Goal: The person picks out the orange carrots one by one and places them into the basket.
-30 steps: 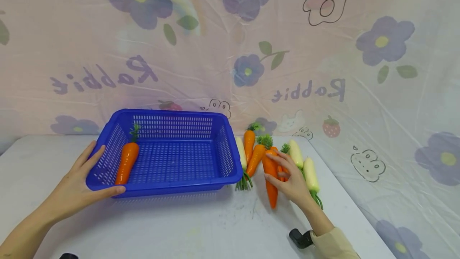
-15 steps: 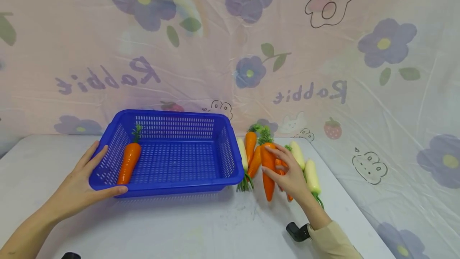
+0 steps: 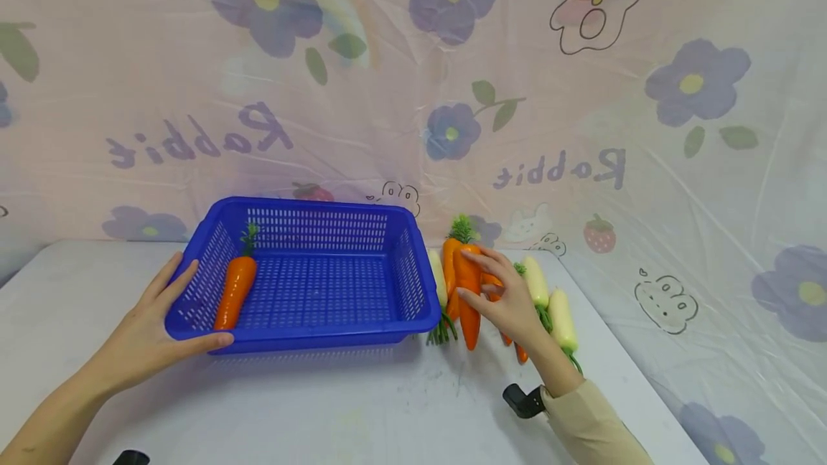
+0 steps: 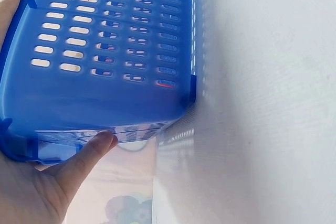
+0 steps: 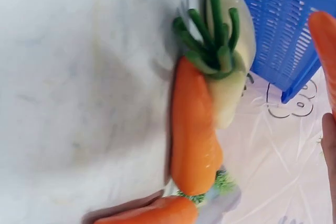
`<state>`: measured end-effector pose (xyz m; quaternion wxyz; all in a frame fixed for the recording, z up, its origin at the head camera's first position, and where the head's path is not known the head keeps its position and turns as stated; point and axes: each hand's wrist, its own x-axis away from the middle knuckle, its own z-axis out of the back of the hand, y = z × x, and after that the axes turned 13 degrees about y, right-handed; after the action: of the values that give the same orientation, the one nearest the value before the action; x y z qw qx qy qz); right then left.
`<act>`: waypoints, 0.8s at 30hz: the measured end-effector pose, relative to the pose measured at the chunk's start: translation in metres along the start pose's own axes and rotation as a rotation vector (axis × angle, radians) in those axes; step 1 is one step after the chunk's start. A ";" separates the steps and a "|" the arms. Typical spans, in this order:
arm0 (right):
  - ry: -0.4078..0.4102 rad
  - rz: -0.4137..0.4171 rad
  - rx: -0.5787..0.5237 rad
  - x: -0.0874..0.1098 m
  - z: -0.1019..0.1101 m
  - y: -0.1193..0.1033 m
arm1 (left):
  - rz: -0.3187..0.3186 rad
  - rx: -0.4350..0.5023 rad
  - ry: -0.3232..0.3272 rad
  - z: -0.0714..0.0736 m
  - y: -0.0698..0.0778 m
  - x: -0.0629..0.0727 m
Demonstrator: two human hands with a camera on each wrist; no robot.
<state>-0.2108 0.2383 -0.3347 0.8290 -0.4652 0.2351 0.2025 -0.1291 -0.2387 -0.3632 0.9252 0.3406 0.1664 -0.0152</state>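
My left hand [image 3: 145, 321] grips the left front corner of a blue plastic basket [image 3: 323, 336], thumb along the front rim and fingers spread on the left side. One toy carrot [image 3: 235, 293] with green leaves lies inside, at the basket's left end. Between thumb and fingers, my right hand [image 3: 507, 300] holds another carrot [image 3: 468, 285], leaves up and tip down, raised over the table to the right of the basket. In the right wrist view only part of that held carrot [image 5: 326, 51] shows, at the right edge.
A white radish [image 3: 437, 275] lies against the basket's right side, with a carrot [image 5: 197, 129] next to it. More carrots lie partly hidden behind my right hand. Two white radishes [image 3: 535, 282] lie further right, near the table's edge. A printed cloth [image 3: 362, 128] hangs behind the table.
My right hand has picked up the carrot from the pile and moved it left and up, toward the basket. The left hand keeps its hold on the basket; the head view shifts slightly.
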 end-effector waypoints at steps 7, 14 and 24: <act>-0.013 0.002 0.002 -0.009 -0.005 -0.011 | 0.000 -0.003 0.000 0.000 0.001 0.001; -0.041 0.015 -0.055 -0.021 -0.008 -0.022 | 0.000 -0.003 0.004 0.001 0.003 0.001; -0.071 0.047 -0.055 -0.037 -0.017 -0.039 | -0.008 -0.002 0.015 0.002 0.005 0.001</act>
<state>-0.2227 0.2005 -0.2940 0.8188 -0.4745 0.2110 0.2448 -0.1267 -0.2356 -0.3587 0.9241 0.3393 0.1749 -0.0163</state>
